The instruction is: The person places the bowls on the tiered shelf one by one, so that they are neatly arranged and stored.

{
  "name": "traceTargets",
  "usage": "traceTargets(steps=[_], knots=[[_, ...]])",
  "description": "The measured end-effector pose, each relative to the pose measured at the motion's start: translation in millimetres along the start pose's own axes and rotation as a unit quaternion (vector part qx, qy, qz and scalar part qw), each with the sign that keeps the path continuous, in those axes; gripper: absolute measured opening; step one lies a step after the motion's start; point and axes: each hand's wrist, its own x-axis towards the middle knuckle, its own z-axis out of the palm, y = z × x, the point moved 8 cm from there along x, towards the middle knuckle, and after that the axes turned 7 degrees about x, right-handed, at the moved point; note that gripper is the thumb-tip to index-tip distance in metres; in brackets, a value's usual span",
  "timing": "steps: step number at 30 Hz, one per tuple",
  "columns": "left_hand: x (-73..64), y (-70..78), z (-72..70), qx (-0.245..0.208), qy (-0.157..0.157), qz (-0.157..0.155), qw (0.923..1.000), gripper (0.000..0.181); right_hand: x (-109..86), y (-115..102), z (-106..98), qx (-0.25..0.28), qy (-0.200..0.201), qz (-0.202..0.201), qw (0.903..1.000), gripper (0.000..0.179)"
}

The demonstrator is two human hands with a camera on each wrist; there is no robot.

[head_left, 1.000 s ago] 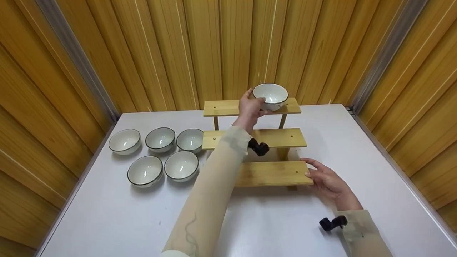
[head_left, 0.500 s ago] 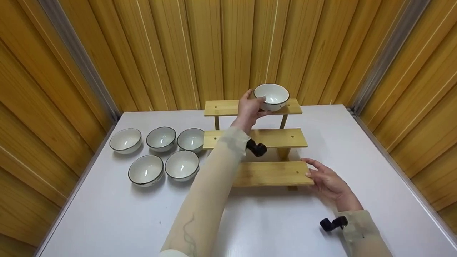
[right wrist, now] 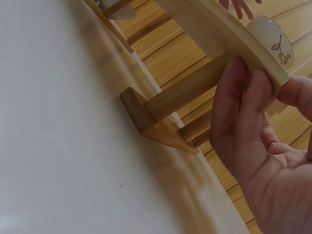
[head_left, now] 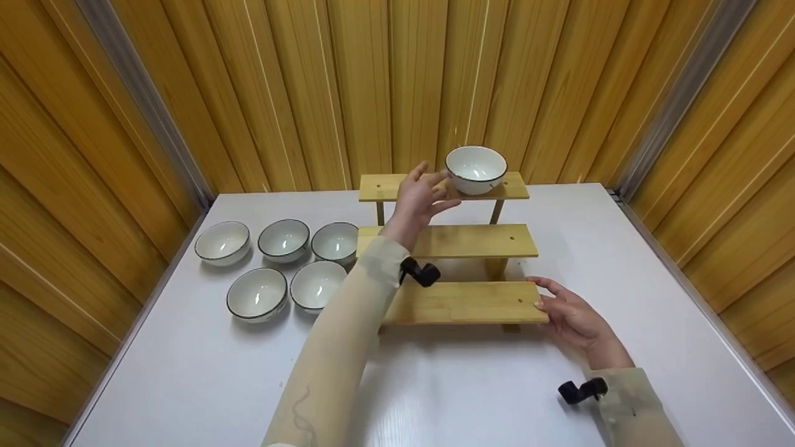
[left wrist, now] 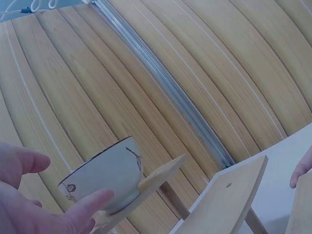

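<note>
A white bowl with a dark rim stands upright toward the right end of the top tier of a three-step wooden stand. Just left of it is my left hand, fingers spread and apart from the bowl. In the left wrist view the bowl shows a small brown motif, with the thumb in front of it. My right hand grips the right end of the lowest tier; the right wrist view has its fingers beneath the board and the thumb at the edge.
Several matching bowls stand on the white table left of the stand, among them a front bowl and a far-left bowl. My left forearm partly covers the nearest ones. Wood-patterned walls enclose the back and sides.
My left hand has let go of the bowl and drawn back a little to the left. The bowl stays on the top tier. My right hand keeps its hold on the stand.
</note>
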Motion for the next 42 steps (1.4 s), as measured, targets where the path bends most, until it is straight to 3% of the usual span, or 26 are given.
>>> traceTargets(steps=[7, 15, 23, 30, 35, 38, 42], knots=[[-23.6, 9.0, -37.7, -0.021, -0.008, 0.020, 0.9996, 0.062, -0.3, 0, 0, 0.011, -0.014, 0.000, 0.9998, 0.046], [-57.4, 15.5, -86.8, -0.027, -0.020, 0.067, 0.9972, 0.059, -4.3, -2, -4, 0.009, 0.007, 0.000, 0.9999, 0.046], [-99.2, 20.9, -143.5, 0.016, -0.015, 0.116, 0.9931, 0.059, -4.8, -1, -3, 0.024, -0.008, 0.006, 0.9997, 0.045], [-124.9, 15.2, -203.3, 0.050, 0.038, 0.113, 0.9917, 0.055, -7.0, -2, -7, 0.024, 0.000, 0.006, 0.9997, 0.046], [-145.3, 20.9, -250.0, 0.090, 0.093, 0.107, 0.9859, 0.053, -6.8, -2, -6, 0.030, -0.010, -0.001, 0.9995, 0.047], [-158.4, 27.1, -277.5, 0.126, 0.131, 0.104, 0.9778, 0.054, -6.5, -2, -6, 0.022, -0.010, -0.004, 0.9997, 0.046], [-171.3, 28.9, -319.9, 0.177, 0.212, 0.093, 0.9568, 0.057, -6.5, -2, -8, 0.013, -0.002, -0.003, 0.9999, 0.046]])
